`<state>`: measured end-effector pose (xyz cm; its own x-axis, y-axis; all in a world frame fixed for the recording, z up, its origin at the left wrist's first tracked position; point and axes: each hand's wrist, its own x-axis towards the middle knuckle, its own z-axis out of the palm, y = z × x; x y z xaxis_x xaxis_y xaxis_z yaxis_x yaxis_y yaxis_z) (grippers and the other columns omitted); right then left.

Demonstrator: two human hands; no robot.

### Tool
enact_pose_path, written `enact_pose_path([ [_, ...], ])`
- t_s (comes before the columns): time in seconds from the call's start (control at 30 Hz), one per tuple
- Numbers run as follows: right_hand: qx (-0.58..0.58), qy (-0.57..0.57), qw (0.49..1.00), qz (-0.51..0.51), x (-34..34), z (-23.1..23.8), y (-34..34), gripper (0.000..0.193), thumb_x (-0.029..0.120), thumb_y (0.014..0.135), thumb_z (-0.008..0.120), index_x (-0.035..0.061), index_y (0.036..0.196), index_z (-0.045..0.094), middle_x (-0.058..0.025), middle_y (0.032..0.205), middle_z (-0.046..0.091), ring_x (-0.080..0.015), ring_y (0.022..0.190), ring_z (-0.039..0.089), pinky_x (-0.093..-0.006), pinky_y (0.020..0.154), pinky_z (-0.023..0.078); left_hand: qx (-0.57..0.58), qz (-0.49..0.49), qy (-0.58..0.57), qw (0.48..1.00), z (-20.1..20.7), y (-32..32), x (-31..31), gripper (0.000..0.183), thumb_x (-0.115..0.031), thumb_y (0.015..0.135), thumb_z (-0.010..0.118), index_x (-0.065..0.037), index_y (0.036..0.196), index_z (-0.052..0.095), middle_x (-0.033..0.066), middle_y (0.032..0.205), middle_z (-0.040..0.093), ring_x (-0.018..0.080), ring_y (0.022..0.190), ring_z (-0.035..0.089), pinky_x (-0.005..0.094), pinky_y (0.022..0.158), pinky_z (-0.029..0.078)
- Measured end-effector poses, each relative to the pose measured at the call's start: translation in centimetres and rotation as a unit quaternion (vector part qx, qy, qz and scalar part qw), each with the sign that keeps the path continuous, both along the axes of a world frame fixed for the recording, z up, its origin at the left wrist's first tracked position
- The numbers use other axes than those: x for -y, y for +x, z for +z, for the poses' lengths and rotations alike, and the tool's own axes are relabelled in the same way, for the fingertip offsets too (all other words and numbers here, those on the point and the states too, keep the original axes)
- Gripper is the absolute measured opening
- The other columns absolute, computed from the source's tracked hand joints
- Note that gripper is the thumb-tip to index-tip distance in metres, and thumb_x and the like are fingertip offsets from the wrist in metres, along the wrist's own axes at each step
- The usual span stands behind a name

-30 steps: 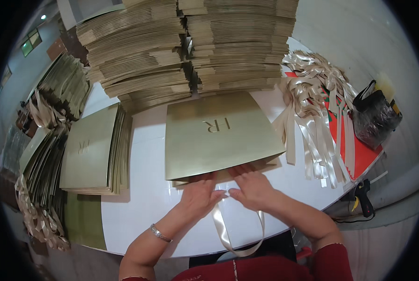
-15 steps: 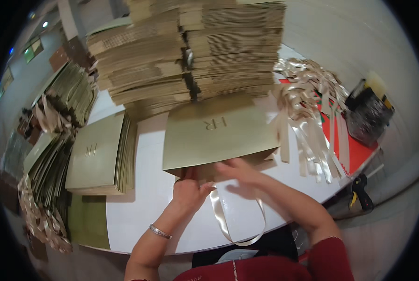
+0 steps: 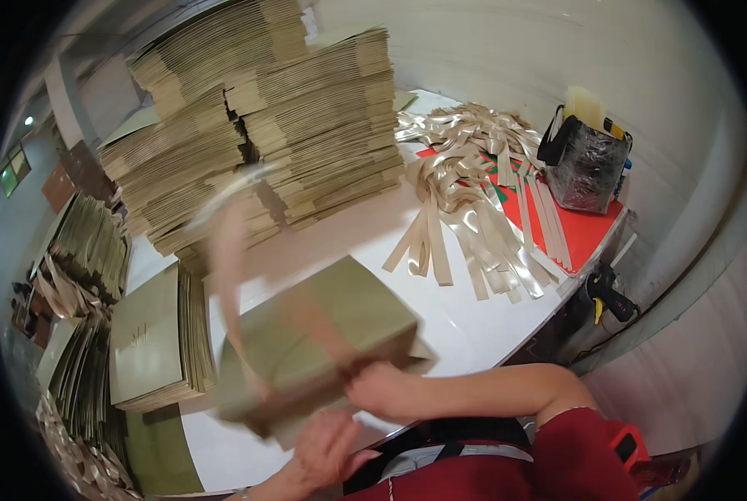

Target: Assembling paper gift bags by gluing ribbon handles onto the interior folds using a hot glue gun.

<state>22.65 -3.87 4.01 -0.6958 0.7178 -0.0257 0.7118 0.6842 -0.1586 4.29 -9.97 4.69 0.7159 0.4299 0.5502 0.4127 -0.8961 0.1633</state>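
A gold-green paper bag (image 3: 331, 309) lies tilted over the white table (image 3: 465, 326) in front of me, smeared by motion. Its beige ribbon handle (image 3: 227, 250) is swung up in a blurred loop above the far left side. My right hand (image 3: 383, 391) has its fingers closed on the bag's near edge, at the right. Close below that edge, on the left, is my left hand (image 3: 327, 447), its thumb apart from its bent fingers and nothing seen in it. Whether its fingertips touch the bag is hard to make out.
Tall stacks of folded paper bags (image 3: 306, 125) stand at the back. More bags (image 3: 148, 338) are piled at the left. Loose beige ribbons (image 3: 465, 209) lie on a red sheet (image 3: 586, 230) beside a dark tool holder (image 3: 590, 167). A glue gun (image 3: 611, 294) hangs by the right edge.
The bag has turned and come nearer and to the left; its ribbon handle has swung from the near side up over it. Both hands have drawn back toward me. The whole view has shifted.
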Motion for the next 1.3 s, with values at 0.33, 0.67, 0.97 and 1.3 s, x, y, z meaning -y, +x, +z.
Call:
enact_pose_path([
  [0.33,0.023,0.111,0.993,0.038,-2.6,-2.8,12.4,0.031,0.010,0.076,0.059,-0.0017,0.105,0.063,-0.0228,0.104,0.063,-0.0367,0.100,0.061,-0.0412,0.089,0.049,-0.329,0.232,-0.100,0.910,-1.0,-10.0,-0.6,0.045,-0.016,0.078,0.063,0.003,0.118,0.056,0.0265,0.115,0.056,0.0433,0.108,0.054,0.0495,0.098,0.040],
  [0.67,-0.077,-0.062,0.989,0.111,-4.2,7.2,12.3,0.018,0.014,0.071,0.066,0.0061,0.078,0.052,-0.0106,0.077,0.058,-0.0287,0.075,0.060,-0.0411,0.066,0.045,-0.129,0.142,-0.199,0.961,5.3,-10.7,-3.1,0.020,-0.014,0.066,0.071,-0.007,0.080,0.057,0.0083,0.073,0.061,0.0263,0.067,0.060,0.0361,0.065,0.047],
  [0.97,-0.107,0.325,0.918,0.199,-6.8,-2.1,10.4,0.012,0.013,0.066,0.061,0.0100,0.068,0.050,-0.0048,0.067,0.050,-0.0215,0.067,0.054,-0.0326,0.069,0.044,-0.112,0.126,0.162,0.972,-2.3,-9.5,-5.8,0.025,-0.012,0.063,0.065,-0.012,0.088,0.066,0.0058,0.085,0.060,0.0191,0.067,0.053,0.0343,0.060,0.037],
  [1.3,-0.607,-0.341,0.714,0.071,-9.0,9.6,10.1,0.044,0.022,0.086,0.063,-0.0013,0.123,0.056,-0.0156,0.100,0.067,-0.0257,0.094,0.066,-0.0414,0.093,0.049,-0.191,0.184,0.141,0.954,6.0,-1.5,-8.8,0.042,-0.013,0.082,0.059,-0.010,0.124,0.056,0.0099,0.120,0.060,0.0295,0.109,0.058,0.0496,0.103,0.039],
])
